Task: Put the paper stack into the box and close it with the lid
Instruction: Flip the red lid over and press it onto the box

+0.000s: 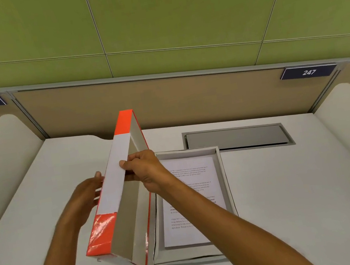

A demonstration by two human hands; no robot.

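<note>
I see both hands grasping the tilted lid (119,193): left hand (87,192) outside, right hand (145,171) on rim, beside the box (227,183) with paper stack (202,180) inside

The glossy cardboard lid (119,193) is bright orange outside with a wide white band across its side, plain grey inside. The open cardboard box (227,183) is grey too, the paper stack (193,198) white with black print. White desk (292,182), green wall panels (150,10), navy number plates (308,71) with white digits.

Both hands (145,171) hold lid (120,200) tilted beside box (224,170); paper stack (202,178) inside.
</note>
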